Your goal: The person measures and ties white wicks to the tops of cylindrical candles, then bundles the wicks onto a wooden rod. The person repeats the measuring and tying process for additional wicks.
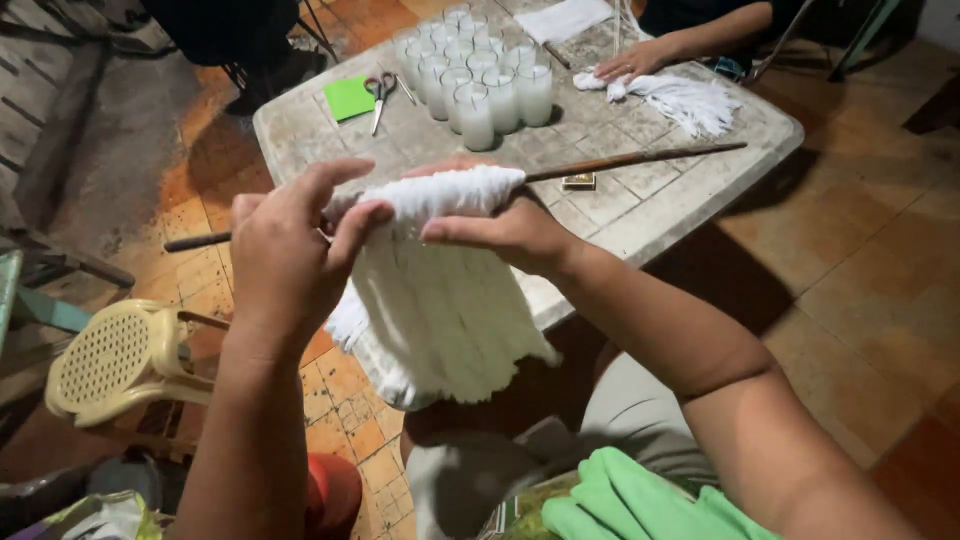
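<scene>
Item: white cord strands (440,300) are being hung in a dense fringe over a long dark rod (640,158), held crosswise above the worktop (640,200).
Left hand (285,255): is being kept part-open, thumb and fingers pinching the looped strands at the rod's left part.
Right hand (515,232): is being pressed flat-fingered against the bundle's top, steadying it on the rod.
Progress: judged well along; a thick run of loops is already being carried on the rod, while much of the rod on both sides is being left bare.
Appearance: the strands are showing as soft, even and closely packed, ends hanging free below.
Surroundings: glass candles (480,80), scissors (380,92), a green pad (348,98) and another person's hand (632,62) on loose white strands (690,100) are being shown on the worktop.
</scene>
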